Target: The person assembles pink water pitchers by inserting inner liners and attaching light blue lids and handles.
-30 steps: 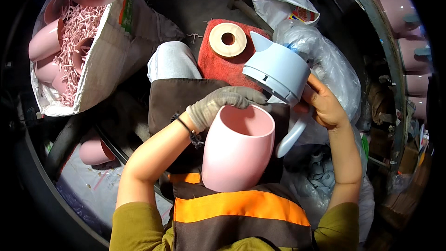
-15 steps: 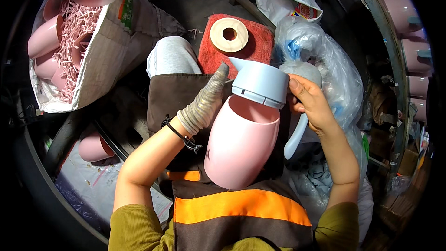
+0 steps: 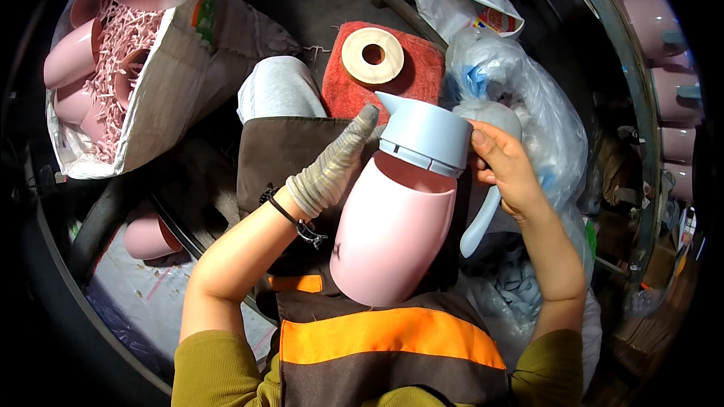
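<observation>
A pink, hollow jug body [image 3: 392,245] leans over my lap, its open mouth up. Against its upper left side lies my left hand [image 3: 335,166] in a grey knit glove, thumb up, the other fingers hidden behind the body. Over the mouth sits a tilted light blue spout collar [image 3: 426,134], its pointed spout to the left and a gap showing below its slotted lower rim. My right hand [image 3: 504,166], bare, pinches the collar's right side between thumb and fingers. From beneath that hand hangs a light blue handle [image 3: 480,226].
A wooden ring [image 3: 372,56] lies on a red fuzzy pad [image 3: 422,79] ahead. At left stands a white woven sack [image 3: 177,98] with pink jug bodies and small pink parts. Clear plastic bags [image 3: 554,128] are at right, beside a metal rack [image 3: 645,98] with pink jugs.
The blue collar has shifted slightly to the right over the jug mouth along with my right fingers. My left hand keeps its place on the pink body.
</observation>
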The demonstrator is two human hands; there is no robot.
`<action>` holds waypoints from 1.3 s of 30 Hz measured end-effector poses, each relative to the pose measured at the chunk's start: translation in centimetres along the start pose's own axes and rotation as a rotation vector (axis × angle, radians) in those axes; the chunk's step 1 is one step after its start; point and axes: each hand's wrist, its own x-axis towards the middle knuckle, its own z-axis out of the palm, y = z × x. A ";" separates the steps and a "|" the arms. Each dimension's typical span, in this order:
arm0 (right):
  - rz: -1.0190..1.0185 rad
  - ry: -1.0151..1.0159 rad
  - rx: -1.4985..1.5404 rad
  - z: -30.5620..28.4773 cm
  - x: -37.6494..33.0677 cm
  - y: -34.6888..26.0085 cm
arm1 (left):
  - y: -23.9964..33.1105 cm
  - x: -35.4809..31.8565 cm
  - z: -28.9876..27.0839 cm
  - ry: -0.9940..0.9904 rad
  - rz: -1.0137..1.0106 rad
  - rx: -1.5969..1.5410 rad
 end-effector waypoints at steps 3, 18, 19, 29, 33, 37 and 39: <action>-0.010 0.014 -0.032 -0.1 0.4 0.5 | -0.6 0.3 -0.6 -0.010 -0.006 -0.057; -0.171 -0.093 -0.296 -0.4 0.3 2.1 | 0.5 -0.6 0.6 -0.063 0.023 0.443; -0.171 -0.098 -0.290 -0.4 0.2 2.5 | 0.2 -0.6 0.3 -0.059 0.032 0.503; -0.170 -0.427 -0.874 0.2 0.2 -3.0 | 0.1 -1.2 1.9 -0.057 -0.050 0.827; -0.092 -0.498 -0.854 0.5 -0.3 -3.6 | 0.6 -1.5 2.9 -0.100 -0.004 0.895; -0.086 -0.494 -0.812 0.3 -0.3 -2.5 | 0.0 -1.4 2.4 -0.108 -0.054 0.887; -0.090 -0.487 -0.803 0.3 -0.4 -2.3 | 0.4 -1.6 2.5 -0.128 -0.048 0.950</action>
